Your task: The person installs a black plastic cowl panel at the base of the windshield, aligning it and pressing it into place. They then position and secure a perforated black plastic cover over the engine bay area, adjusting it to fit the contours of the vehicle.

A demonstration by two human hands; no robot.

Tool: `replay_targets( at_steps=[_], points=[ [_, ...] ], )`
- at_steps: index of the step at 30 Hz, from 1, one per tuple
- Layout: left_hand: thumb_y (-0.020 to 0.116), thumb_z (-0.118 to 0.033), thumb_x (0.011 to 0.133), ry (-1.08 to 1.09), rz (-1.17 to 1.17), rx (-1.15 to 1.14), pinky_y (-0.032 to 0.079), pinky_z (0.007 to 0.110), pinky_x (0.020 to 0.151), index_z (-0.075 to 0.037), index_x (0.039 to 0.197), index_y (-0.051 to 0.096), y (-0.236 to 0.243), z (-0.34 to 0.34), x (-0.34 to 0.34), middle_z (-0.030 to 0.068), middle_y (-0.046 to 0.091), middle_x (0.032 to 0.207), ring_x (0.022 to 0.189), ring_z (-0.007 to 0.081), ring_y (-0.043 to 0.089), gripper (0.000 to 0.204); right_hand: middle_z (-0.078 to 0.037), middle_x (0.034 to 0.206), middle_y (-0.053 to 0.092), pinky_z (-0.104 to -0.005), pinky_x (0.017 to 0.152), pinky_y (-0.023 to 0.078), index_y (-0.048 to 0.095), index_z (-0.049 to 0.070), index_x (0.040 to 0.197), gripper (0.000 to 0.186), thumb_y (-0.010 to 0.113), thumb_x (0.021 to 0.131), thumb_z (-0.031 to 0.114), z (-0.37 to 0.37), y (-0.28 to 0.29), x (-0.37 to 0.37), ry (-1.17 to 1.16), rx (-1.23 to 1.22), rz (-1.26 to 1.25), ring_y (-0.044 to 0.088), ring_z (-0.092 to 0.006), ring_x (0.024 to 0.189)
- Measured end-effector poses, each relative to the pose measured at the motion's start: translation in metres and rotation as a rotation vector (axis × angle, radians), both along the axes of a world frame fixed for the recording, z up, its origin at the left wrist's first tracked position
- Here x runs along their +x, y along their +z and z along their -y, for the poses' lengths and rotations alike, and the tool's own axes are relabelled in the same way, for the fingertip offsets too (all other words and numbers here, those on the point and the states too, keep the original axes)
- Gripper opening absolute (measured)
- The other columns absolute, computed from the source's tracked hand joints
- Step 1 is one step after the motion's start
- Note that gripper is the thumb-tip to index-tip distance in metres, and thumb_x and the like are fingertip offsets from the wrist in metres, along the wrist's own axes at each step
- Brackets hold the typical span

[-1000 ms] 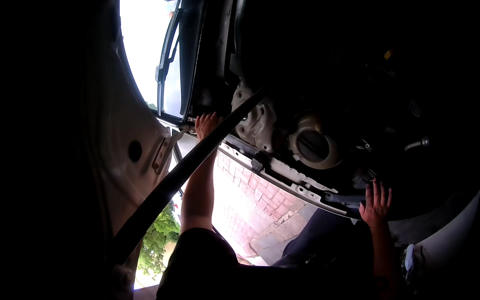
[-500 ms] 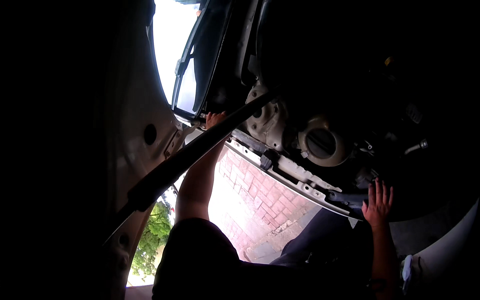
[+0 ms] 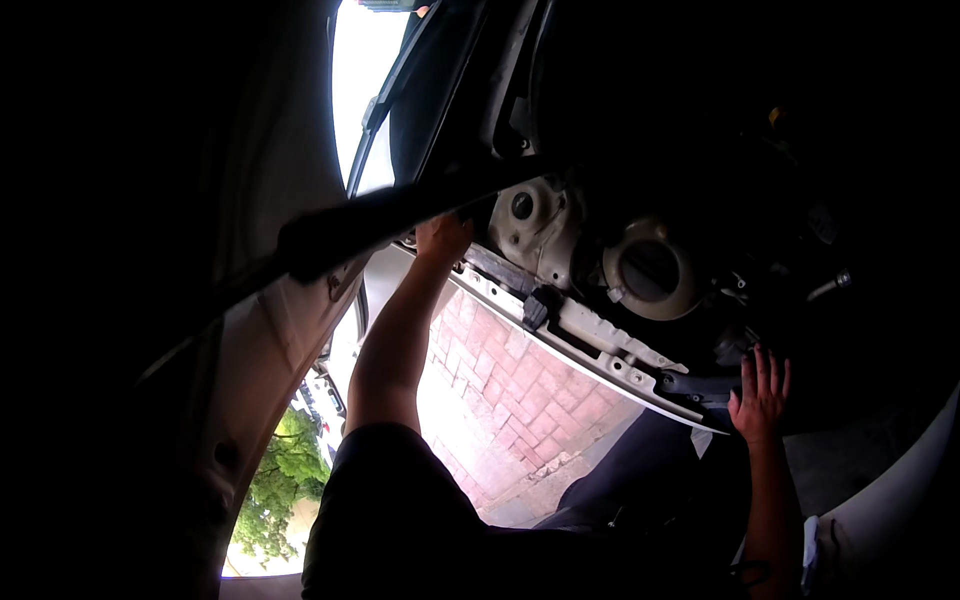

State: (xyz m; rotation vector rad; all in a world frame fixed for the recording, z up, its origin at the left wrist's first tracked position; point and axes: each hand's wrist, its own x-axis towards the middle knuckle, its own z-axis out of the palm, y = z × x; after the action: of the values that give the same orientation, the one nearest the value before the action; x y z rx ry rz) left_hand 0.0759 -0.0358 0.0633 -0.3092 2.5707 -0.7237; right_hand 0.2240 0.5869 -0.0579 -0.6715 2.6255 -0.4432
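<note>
My left hand (image 3: 443,240) reaches into the far left corner of a car's engine bay, at the inner end of the pale fender edge (image 3: 490,292). Its fingers are lost in shadow under a long dark bar (image 3: 370,218), so what they touch is hidden. The bar slants across from the raised hood (image 3: 280,330) towards the bay. My right hand (image 3: 760,400) lies with fingers spread at the near right, by a dark trim piece (image 3: 700,386) at the fender edge's front end, and holds nothing that I can see.
A pale strut tower (image 3: 535,235) and a round beige part with a dark centre (image 3: 648,272) sit inside the fender edge. The windshield wiper (image 3: 385,95) is at the upper left. Brick paving (image 3: 520,385) shows below. Most of the engine bay is very dark.
My left hand has come slightly right and down, and its fingers no longer show left of the bar. The bar lies flatter in view. My right hand stays nearly where it was.
</note>
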Motion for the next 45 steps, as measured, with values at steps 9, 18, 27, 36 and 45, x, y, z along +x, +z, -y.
replay_targets(
  at_steps=[9,18,27,36,45],
  points=[
    [0.044,-0.071,0.096,0.331,0.41,-0.137,0.028,0.048,0.12,-0.011,0.136,0.067,0.023,-0.004,-0.043,0.0152,0.064,0.141,0.135,0.0286,0.057,0.075,-0.013,0.162,0.038,-0.0579,0.126,0.02,0.052,0.01,0.144,0.076,0.082,0.077,0.031,0.005,0.01,-0.005,-0.023,0.02,-0.008,0.036,-0.0344,0.149],
    [0.046,-0.046,0.094,0.256,0.244,-0.156,0.038,0.044,0.107,-0.011,0.117,0.077,0.014,0.0,-0.034,0.0152,0.07,0.127,0.124,0.028,0.064,0.052,-0.013,0.16,0.039,-0.0574,0.126,0.019,0.053,0.01,0.143,0.074,0.082,0.078,0.031,0.007,0.008,-0.003,-0.03,0.022,-0.021,0.034,-0.0341,0.149],
    [0.051,-0.044,0.093,0.172,0.051,-0.182,0.035,0.047,0.112,-0.008,0.12,0.073,0.003,0.012,-0.012,0.0157,0.067,0.131,0.125,0.0305,0.061,0.051,-0.013,0.159,0.041,-0.0568,0.126,0.02,0.056,0.008,0.14,0.07,0.08,0.078,0.032,0.008,0.014,-0.006,-0.014,0.016,-0.05,0.036,-0.0338,0.148],
    [0.062,-0.05,0.092,0.192,-0.386,0.333,0.056,0.05,0.085,-0.009,0.098,0.078,0.017,-0.059,-0.057,0.0199,0.074,0.095,0.095,0.041,0.071,0.044,-0.014,0.156,0.044,-0.0562,0.126,0.021,0.057,0.007,0.139,0.069,0.077,0.078,0.032,0.008,0.017,-0.009,-0.016,-0.025,-0.092,0.037,-0.0343,0.147],
    [0.065,-0.042,0.094,0.328,-0.543,0.369,0.055,0.05,0.092,-0.007,0.106,0.076,-0.002,-0.095,-0.114,0.0197,0.074,0.111,0.109,0.0403,0.069,0.039,-0.015,0.154,0.046,-0.0571,0.125,0.023,0.058,0.007,0.136,0.068,0.076,0.076,0.032,0.007,0.017,-0.009,-0.025,-0.039,-0.101,0.039,-0.0355,0.145]
  ],
)
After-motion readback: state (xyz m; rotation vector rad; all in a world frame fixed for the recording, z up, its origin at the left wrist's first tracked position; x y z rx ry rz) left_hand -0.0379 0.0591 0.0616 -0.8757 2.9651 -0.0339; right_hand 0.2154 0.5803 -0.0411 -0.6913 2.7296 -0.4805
